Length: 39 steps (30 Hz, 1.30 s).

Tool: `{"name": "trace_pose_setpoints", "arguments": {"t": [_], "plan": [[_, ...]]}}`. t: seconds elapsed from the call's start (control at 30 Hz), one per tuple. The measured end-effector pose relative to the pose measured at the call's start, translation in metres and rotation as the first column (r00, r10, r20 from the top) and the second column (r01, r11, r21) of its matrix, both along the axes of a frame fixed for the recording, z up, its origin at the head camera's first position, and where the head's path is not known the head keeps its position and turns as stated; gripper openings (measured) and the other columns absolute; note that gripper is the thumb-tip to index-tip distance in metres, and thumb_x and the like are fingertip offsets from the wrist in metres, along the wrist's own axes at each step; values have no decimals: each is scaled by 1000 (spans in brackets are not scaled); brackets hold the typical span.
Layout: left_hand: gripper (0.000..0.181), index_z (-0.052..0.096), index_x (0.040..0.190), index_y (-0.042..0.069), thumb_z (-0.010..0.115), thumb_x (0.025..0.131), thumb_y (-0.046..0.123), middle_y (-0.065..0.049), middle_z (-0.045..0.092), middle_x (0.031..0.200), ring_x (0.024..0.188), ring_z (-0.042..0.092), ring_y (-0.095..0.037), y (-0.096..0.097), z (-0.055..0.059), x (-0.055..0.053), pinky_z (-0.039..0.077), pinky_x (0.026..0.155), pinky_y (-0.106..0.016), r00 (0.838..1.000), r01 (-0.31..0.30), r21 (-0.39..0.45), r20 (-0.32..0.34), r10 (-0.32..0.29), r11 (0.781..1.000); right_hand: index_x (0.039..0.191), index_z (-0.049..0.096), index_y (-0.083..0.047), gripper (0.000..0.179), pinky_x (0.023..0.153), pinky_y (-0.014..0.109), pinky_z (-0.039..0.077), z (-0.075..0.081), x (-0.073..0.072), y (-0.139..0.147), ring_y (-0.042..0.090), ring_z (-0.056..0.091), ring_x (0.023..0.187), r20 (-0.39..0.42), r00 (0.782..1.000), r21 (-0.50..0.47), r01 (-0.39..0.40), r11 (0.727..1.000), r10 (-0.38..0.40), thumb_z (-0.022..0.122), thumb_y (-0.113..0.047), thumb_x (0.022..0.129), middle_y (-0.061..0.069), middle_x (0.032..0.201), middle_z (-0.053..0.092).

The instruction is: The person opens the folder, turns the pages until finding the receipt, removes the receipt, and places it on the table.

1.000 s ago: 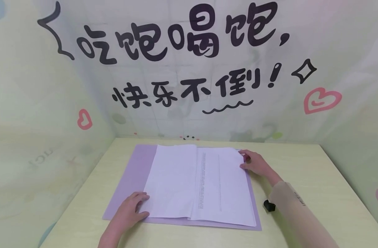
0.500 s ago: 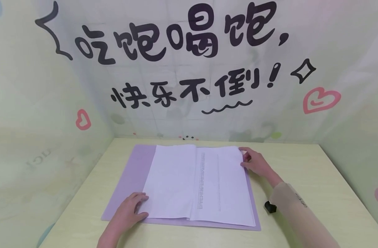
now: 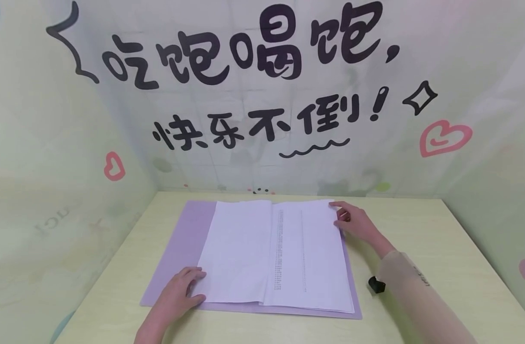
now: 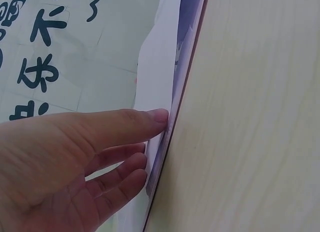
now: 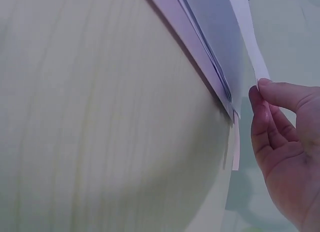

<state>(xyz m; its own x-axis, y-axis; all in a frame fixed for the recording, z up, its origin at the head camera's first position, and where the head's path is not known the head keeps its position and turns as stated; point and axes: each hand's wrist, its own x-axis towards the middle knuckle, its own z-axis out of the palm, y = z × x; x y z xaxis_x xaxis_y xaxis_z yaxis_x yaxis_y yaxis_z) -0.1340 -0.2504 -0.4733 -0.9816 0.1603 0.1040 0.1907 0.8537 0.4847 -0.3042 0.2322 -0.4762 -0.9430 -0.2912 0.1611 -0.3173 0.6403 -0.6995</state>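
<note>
A purple folder point(image 3: 176, 253) lies spread on the table, with white paper sheets inside. The left page point(image 3: 236, 253) looks blank; the right page point(image 3: 322, 258) bears columns of small print. My left hand point(image 3: 178, 296) rests on the lower left edge of the left page; in the left wrist view its thumb point(image 4: 159, 116) presses the paper. At the upper right corner, my right hand point(image 3: 355, 222) holds the right page. The right wrist view has that sheet point(image 5: 252, 47) pinched between thumb and fingers, lifted away from the sheets beneath.
A small black object point(image 3: 376, 284) sits on the pale wooden table point(image 3: 426, 248), beside the right sleeve point(image 3: 417, 291). A printed cloth backdrop point(image 3: 245, 167) with large black characters stands behind and along both sides of the table.
My right hand has moved slightly upward and left, raising the right page's upper corner with it. The left hand stays put on the left page.
</note>
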Motion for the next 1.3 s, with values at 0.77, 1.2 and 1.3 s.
{"name": "trace_pose_setpoints", "arguments": {"t": [0.77,1.2,1.3], "plan": [[45,68,115,5,84,73,11,-14,63,128,124,56,-39,-1,2,1,44,107,-54,999,-11,3,42,11,1000,123,66,-3,35,75,19,54,38,-3,-2,23,68,92,7,999,-26,-52,998,53,69,-2,88,19,118,70],[45,68,115,4,83,73,10,-14,63,129,124,56,-38,-2,2,1,44,106,-54,999,-8,2,41,8,1000,124,65,0,36,71,19,53,62,-8,-6,21,63,91,60,991,-10,-116,993,116,70,-7,90,17,103,70],[45,67,116,4,83,74,11,-14,63,129,125,56,-38,-1,2,1,44,106,-53,999,-6,-3,41,6,1000,125,65,-3,36,72,19,53,68,-10,-7,21,61,92,73,991,20,-116,993,115,70,-9,90,14,105,69]]}}
